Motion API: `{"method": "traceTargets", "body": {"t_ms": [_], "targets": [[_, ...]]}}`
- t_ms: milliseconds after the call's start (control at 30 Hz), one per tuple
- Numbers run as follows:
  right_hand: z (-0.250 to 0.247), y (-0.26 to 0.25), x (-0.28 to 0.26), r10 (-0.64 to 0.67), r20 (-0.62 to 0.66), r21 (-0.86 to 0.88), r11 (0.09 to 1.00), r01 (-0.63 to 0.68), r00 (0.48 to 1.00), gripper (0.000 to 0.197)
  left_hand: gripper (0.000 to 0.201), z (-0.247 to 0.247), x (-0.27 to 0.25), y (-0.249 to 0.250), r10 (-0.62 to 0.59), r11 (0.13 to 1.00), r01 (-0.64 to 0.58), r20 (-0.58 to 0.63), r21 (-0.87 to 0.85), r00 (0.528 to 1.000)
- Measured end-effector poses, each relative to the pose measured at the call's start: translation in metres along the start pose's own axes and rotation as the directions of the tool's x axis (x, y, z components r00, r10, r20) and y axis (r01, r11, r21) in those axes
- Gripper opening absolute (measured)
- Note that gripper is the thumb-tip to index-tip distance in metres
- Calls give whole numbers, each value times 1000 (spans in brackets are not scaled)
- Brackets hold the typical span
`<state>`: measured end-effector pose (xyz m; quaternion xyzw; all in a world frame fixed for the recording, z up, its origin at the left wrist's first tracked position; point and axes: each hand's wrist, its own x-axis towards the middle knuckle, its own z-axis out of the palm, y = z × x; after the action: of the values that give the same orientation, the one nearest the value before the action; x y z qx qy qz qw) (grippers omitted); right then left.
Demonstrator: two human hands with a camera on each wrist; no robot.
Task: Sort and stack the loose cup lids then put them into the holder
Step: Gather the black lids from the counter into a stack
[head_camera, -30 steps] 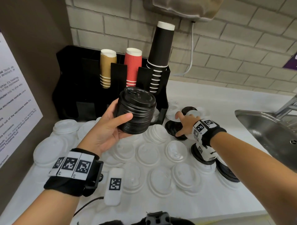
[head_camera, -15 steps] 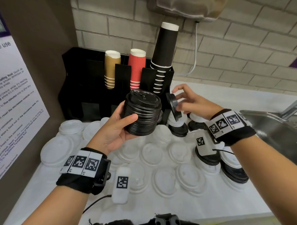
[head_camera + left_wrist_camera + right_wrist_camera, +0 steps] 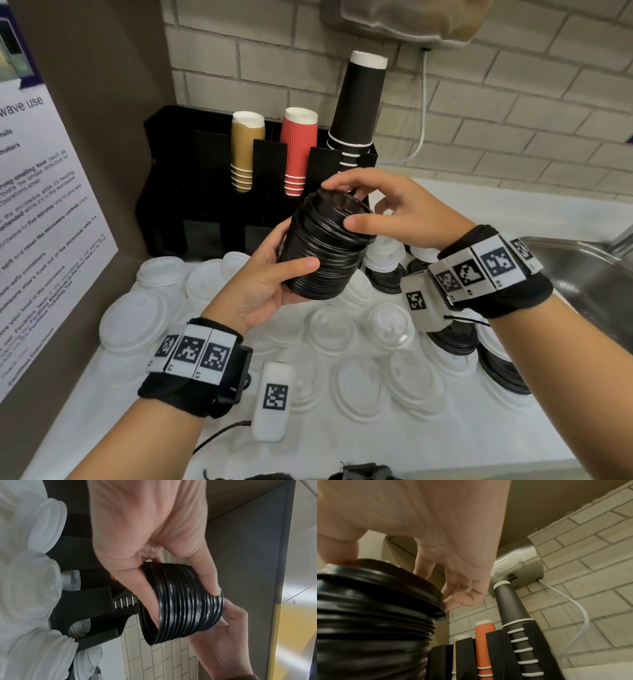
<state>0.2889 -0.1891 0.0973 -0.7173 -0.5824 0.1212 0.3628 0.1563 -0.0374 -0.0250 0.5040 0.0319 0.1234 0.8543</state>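
1. The stack of black lids (image 3: 325, 248) was held in front of the holder (image 3: 209, 185), gripped around its sides by the left hand (image 3: 263, 284).
2. The top lid (image 3: 342, 209) was pinched at its rim by the right hand (image 3: 394, 212).
3. The stack was judged light, thin-walled and slippery; a side grip was advised.

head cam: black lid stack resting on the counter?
No, the left hand holds the black lid stack in the air above the white lids.

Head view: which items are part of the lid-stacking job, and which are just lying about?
In the job:
- black lid stack, gripped by the left hand
- right hand, fingers on the stack's top lid
- loose white lids on the counter
- loose black lids
- black holder

Lying about:
- cup stacks: gold, red, black
- sink
- wall notice
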Motion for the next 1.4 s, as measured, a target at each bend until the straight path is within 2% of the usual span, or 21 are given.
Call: {"method": "traceTargets", "body": {"t_ms": [233, 333, 533, 600, 667, 733, 767, 800, 833, 867, 900, 933, 967, 1067, 1267, 1400], "targets": [[3, -5, 5, -45, 44, -81, 995, 49, 998, 40, 65, 2, 0, -1, 2, 1000, -2, 14, -21, 1000], [2, -6, 4, -63, 52, -104, 992, 68, 997, 41, 71, 3, -1, 0, 2, 1000, -2, 10, -16, 1000], [1, -8, 1, -78, 54, -60, 995, 81, 995, 44, 68, 5, 1, -1, 10, 999, -10, 19, -36, 1000], [-5, -4, -2, -15, 20, 5, 1000, 15, 1000, 45, 66, 4, 1, -2, 16, 999, -15, 19, -37, 1000], [-14, 6, -3, 81, -82, 64, 995, -75, 993, 34, 69, 2, 1, -2, 24, 999, -24, 3, -40, 1000], [-23, 29, -3, 205, -156, 3, 978, -207, 966, 16, 70, 0, 0, -1, 41, 998, -41, -13, -50, 999], [-25, 43, -2, 312, -128, -104, 940, -326, 941, 15, 69, -1, 0, 0, 49, 997, -50, -19, -56, 999], [-25, 60, -1, 448, -67, -275, 851, -449, 891, 21, 68, -3, 0, 0, 57, 996, -58, -24, -60, 998], [-23, 78, -2, 591, -1, -468, 712, -523, 807, 29, 66, -4, 0, 1, 63, 996, -64, -27, -62, 998], [-19, 96, -3, 704, 35, -626, 569, -534, 709, 38, 66, -5, 0, 2, 67, 996, -69, -30, -61, 997], [-13, 113, -5, 774, 36, -737, 448, -506, 632, 48, 66, -6, 0, 3, 71, 996, -73, -33, -58, 997], [-7, 126, -7, 811, 10, -791, 364, -492, 585, 59, 66, -7, 0, 4, 74, 996, -76, -38, -55, 997], [-1, 139, -10, 828, -24, -797, 322, -511, 560, 71, 66, -7, 0, 4, 77, 996, -79, -43, -50, 996], [15, 165, -10, 827, -77, -742, 325, -586, 556, 96, 69, -8, 0, 6, 82, 996, -83, -54, -27, 995], [22, 174, -8, 778, -26, -674, 450, -586, 627, 97, 72, -14, -4, 11, 89, 996, -91, -57, -19, 994], [6, 158, -12, 802, 74, -687, 472, -552, 593, 86, 70, -12, -2, 10, 82, 996, -84, -50, -24, 995]]}}
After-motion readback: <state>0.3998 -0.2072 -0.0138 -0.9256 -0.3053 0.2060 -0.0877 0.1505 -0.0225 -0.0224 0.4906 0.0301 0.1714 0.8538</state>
